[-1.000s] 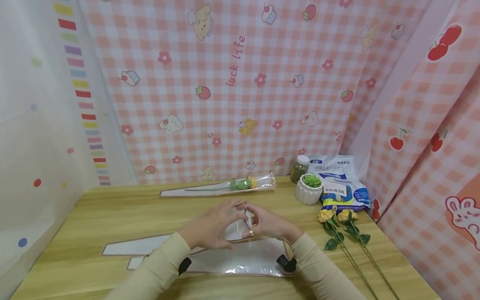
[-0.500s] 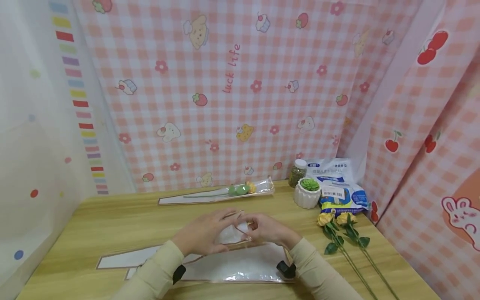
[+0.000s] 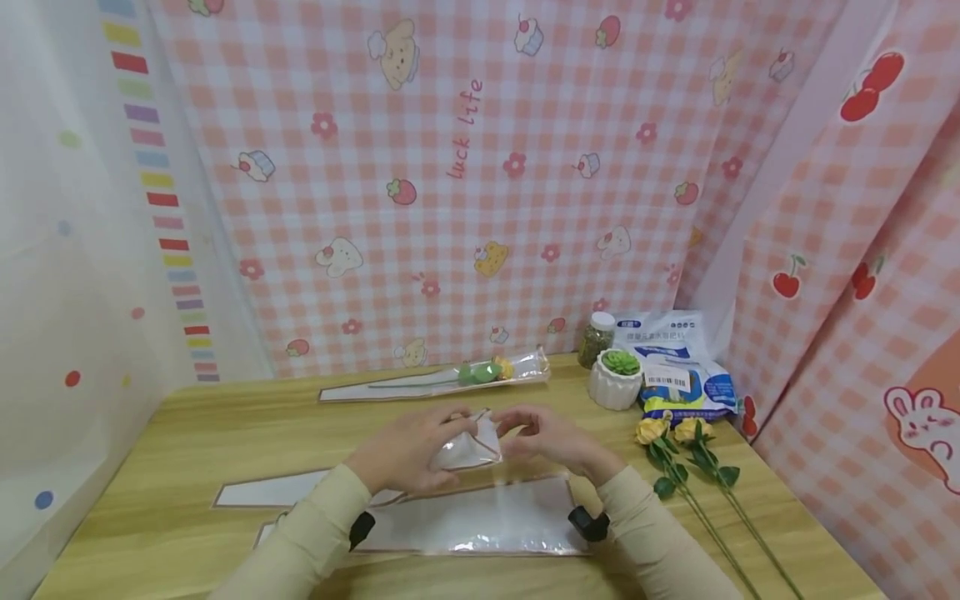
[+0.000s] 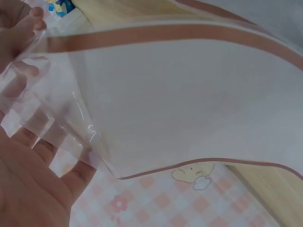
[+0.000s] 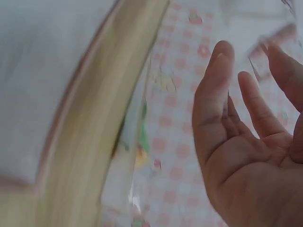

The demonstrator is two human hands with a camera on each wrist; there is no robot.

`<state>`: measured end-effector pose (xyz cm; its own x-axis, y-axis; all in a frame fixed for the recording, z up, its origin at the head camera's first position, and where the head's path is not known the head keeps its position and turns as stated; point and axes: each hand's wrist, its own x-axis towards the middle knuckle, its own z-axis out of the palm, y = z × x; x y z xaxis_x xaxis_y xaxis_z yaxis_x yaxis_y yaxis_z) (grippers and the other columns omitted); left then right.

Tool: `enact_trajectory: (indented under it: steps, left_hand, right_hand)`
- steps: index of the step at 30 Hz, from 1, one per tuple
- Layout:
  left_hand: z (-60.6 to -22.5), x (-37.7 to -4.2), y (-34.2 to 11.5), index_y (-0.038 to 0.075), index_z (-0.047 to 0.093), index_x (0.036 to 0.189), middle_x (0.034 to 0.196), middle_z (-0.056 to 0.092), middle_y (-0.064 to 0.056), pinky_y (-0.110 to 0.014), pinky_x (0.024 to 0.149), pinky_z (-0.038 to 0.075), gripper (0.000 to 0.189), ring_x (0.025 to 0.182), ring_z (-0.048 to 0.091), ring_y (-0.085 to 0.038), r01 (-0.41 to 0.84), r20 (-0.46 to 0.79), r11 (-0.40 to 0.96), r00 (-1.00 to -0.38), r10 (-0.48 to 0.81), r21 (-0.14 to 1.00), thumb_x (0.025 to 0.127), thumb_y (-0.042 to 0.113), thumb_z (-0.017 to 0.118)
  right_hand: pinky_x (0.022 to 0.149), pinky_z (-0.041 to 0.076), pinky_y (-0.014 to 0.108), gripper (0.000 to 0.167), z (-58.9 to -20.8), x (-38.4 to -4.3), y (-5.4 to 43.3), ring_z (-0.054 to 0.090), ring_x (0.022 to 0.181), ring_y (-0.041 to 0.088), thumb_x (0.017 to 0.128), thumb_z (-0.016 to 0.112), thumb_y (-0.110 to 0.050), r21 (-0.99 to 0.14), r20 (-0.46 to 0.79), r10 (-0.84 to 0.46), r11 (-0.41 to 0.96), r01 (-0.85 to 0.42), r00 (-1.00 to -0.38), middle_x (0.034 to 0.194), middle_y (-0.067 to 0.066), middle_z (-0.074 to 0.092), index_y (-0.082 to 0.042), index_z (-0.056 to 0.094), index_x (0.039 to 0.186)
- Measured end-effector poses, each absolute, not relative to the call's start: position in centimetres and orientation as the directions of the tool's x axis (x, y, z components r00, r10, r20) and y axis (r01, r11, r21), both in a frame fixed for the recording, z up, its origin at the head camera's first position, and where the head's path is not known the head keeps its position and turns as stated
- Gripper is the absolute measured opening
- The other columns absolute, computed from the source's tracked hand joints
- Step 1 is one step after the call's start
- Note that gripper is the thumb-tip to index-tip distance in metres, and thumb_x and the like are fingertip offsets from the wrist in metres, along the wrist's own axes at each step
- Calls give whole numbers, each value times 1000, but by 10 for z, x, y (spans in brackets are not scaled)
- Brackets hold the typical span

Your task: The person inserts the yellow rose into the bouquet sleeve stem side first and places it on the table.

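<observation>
My left hand (image 3: 401,450) grips a clear-edged flower sleeve (image 3: 471,448), white with a brown border, raised above the table. In the left wrist view the fingers (image 4: 78,179) show through the clear end of the sleeve. A narrow white tail (image 3: 270,490) lies left of this hand, apparently the same sleeve's lower end. Close to the sleeve's wide end is my right hand (image 3: 551,440), its fingers bent loosely and apart; the right wrist view shows nothing held in the palm. Below both hands, another brown-edged sleeve (image 3: 480,521) lies flat, partly hidden by the left forearm.
At the back lies a sleeve with a yellow rose inside (image 3: 480,372). Two yellow roses with long stems (image 3: 693,479) lie on the right. Behind them stand a potted succulent (image 3: 617,382), a jar (image 3: 596,340) and plastic packets (image 3: 682,375). Checked cloth (image 3: 450,208) hangs behind the table.
My right hand has drawn back to the right from the sleeve's wide end, which its fingers were touching. The left hand keeps its hold. The head view has tilted slightly.
</observation>
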<state>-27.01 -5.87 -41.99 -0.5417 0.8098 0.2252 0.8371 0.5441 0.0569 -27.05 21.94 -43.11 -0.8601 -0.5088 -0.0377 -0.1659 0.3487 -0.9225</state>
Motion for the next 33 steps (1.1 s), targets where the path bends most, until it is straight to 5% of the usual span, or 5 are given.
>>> enact_trajectory:
  steps: [5,9,19,30,33]
  left_hand:
    - [-419,-270,-62,20,53,142,150,49,-7,-44,108,47,67,130,54,-27,827,217,558,-559,801,68,85,42,80]
    - [-421,-270,-63,20,54,140,149,49,-6,-43,108,47,65,130,54,-26,828,219,557,-557,801,69,85,42,80]
    - [-424,-271,-65,23,57,134,145,50,-1,-38,107,48,59,128,54,-21,838,238,538,-542,806,89,84,40,82]
    - [-428,-266,-67,23,58,133,145,51,-2,-40,105,49,57,125,56,-22,831,237,545,-555,798,110,85,42,80]
    - [-428,-267,-68,23,58,133,144,52,-1,-40,105,49,56,124,57,-21,836,243,537,-546,802,108,85,42,80]
  right_hand:
    - [93,54,57,47,-419,-269,255,64,108,39,100,64,-14,-924,-47,-465,356,-138,-884,129,29,57,3,52,142]
    - [93,54,56,51,-409,-266,298,62,112,43,101,63,-16,-918,-62,-391,384,-101,-918,129,27,57,4,47,145]
    - [80,60,42,49,-390,-246,409,66,98,25,104,58,-17,-813,-105,-223,581,-46,-969,122,27,60,15,43,139]
    - [87,58,54,49,-401,-220,484,61,113,45,108,46,-11,-785,-277,-92,595,170,-956,136,43,44,23,30,140]
    - [84,59,53,47,-405,-218,496,64,108,42,108,45,-10,-755,-341,-61,613,235,-938,128,40,52,22,30,140]
